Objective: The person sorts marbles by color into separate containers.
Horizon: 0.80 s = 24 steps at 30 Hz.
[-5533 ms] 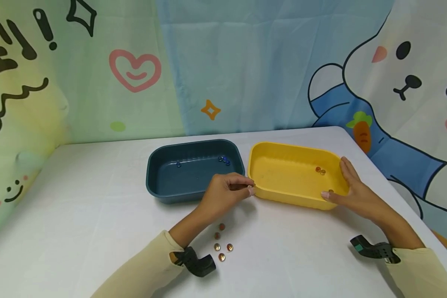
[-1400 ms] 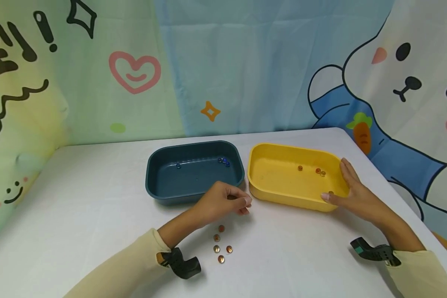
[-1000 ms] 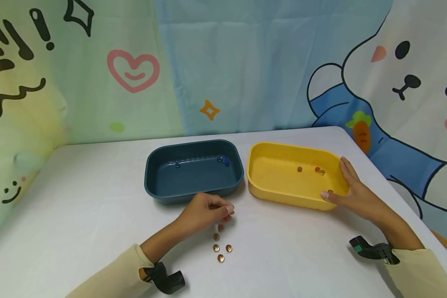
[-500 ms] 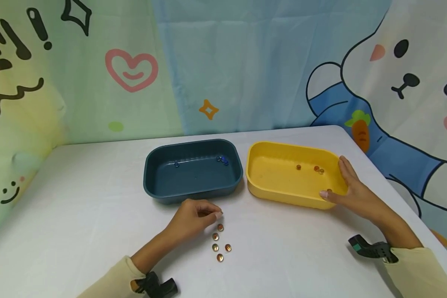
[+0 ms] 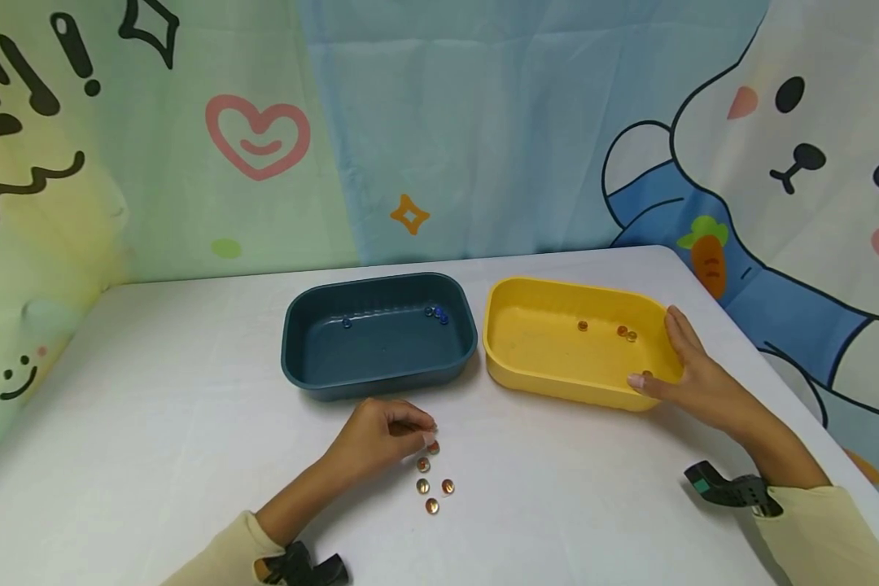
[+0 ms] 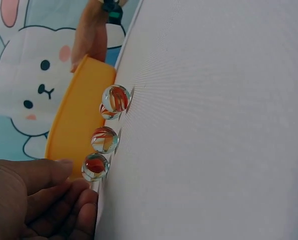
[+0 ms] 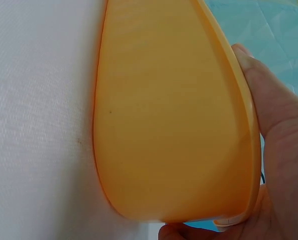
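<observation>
Several clear glass marbles with red-orange swirls lie loose on the white table. My left hand [image 5: 381, 431] is over the farthest marble [image 5: 434, 448], thumb and fingertips right beside it with a gap between them. In the left wrist view the loosely bent fingers [image 6: 63, 205] are close to a red-swirled marble [image 6: 95, 167], with other marbles [image 6: 104, 140] beyond. My right hand [image 5: 703, 382] grips the right end of the yellow tray [image 5: 557, 386], thumb over the near rim, fingers along the outer end wall. Several orange and amber marbles [image 5: 622, 330] lie inside this tray.
Left of the yellow tray stands a dark blue tray [image 5: 381, 382] holding several blue marbles [image 5: 437, 312], with a narrow gap between the trays. A printed cloth backdrop [image 5: 483, 130] hangs behind the table [image 5: 154, 407]. Black wrist cameras [image 5: 732, 488] sit on both forearms.
My left hand has moved from the yellow tray's left end toward the near-left, down to the loose marbles. One more marble is in the yellow tray, rolled slightly left. The right hand keeps its hold.
</observation>
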{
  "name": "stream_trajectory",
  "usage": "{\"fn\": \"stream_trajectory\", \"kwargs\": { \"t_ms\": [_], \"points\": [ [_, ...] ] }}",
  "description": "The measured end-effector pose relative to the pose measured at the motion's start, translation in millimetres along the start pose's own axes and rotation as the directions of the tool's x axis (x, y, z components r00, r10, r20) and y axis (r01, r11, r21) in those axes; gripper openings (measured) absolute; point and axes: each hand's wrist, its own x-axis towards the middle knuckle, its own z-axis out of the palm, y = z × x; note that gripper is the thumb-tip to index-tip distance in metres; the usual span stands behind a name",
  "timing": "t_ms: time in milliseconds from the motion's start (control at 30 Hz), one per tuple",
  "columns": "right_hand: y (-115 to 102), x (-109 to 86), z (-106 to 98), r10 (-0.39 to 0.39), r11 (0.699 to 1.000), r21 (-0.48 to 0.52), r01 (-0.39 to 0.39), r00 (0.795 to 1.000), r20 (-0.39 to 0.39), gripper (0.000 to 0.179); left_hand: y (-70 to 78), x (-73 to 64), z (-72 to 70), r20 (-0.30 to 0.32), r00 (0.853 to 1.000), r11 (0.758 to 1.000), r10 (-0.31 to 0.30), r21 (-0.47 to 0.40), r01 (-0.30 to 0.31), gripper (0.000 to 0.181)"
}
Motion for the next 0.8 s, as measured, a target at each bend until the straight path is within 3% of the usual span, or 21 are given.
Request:
{"fn": "stream_trajectory", "kwargs": {
  "t_ms": [200, 467, 700, 800],
  "points": [
    [-0.5, 0.2, 0.1, -0.003, 1.000, -0.011, 0.003, 1.000, 0.000, 0.115, -0.5, -0.9, 1.2, 0.026, 1.000, 1.000, 0.011, -0.025, -0.010, 0.013],
    [-0.7, 0.7, 0.4, -0.011, 1.000, -0.014, 0.011, 1.000, -0.009, 0.115, 0.2, -0.8, 1.6, 0.022, 0.999, 1.000, 0.023, 0.010, -0.024, 0.015],
    [0.1, 0.0, 0.7, 0.000, 1.000, -0.009, -0.001, 1.000, -0.012, 0.115, 3.9, 0.1, 4.8, 0.052, 0.992, 0.982, 0.116, 0.146, -0.123, 0.018],
    [-0.3, 0.1, 1.2, 0.004, 1.000, -0.007, -0.004, 1.000, -0.009, 0.114, 7.0, 0.3, 6.2, 0.049, 0.993, 0.977, 0.107, 0.179, -0.115, 0.016]
  ]
}}
